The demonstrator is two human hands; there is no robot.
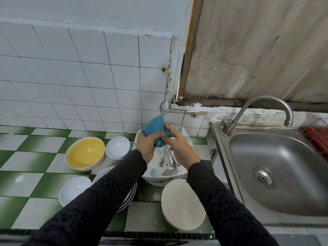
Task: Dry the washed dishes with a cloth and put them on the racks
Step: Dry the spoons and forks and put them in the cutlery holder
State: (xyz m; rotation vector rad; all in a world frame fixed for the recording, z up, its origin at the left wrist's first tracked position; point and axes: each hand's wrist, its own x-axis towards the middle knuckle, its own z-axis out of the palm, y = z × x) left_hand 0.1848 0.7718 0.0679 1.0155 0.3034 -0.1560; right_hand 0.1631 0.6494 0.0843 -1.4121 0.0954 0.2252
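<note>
Checkered counter [35, 166], plates [181, 205] near front edge

The green-and-white tiled bench [35, 162] holds a yellow bowl [86, 153], white bowls [118, 147], cream plates [182, 205] and a leaf-patterned plate stack [170, 172]

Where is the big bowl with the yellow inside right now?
In the head view, the yellow-lined round bowl sits on the green-and-white tiled counter, left of the leaf-patterned plate, with a stack of small white bowls just to its right.
</note>
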